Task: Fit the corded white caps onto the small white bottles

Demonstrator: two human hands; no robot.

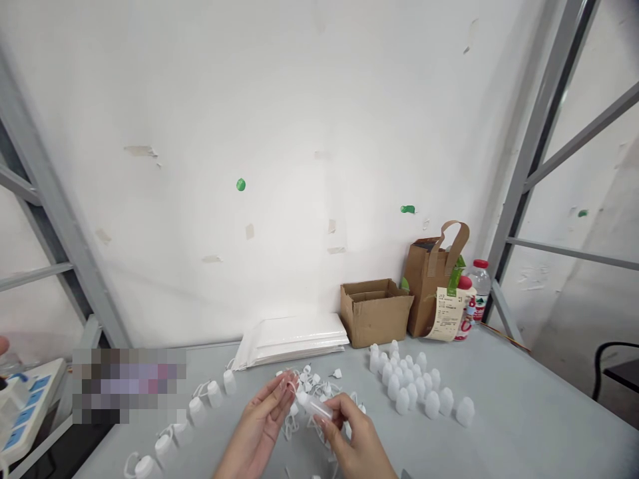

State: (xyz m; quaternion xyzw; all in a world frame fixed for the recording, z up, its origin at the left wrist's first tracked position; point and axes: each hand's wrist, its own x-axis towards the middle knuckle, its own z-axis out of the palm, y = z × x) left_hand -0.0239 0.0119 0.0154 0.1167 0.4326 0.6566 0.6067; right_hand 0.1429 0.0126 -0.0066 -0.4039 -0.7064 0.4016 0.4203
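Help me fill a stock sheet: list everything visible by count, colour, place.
Table: one, grey, foreground
Wall: one, white, behind
Frame posts: two, grey, sides
Held bottle: one, translucent, centre
Capped bottles: about six, white, left
Looped caps: many, white, middle
Clustered bottles: about twenty, translucent, right
Flat packets: several, white, by wall
Box: one, brown, by wall
Paper bag: one, brown, beside box
Red-capped bottle: one, clear, beside bag
Power strip: one, white-blue, far left
Left hand: one, bare, at held bottle's cap
Right hand: one, bare, gripping held bottle
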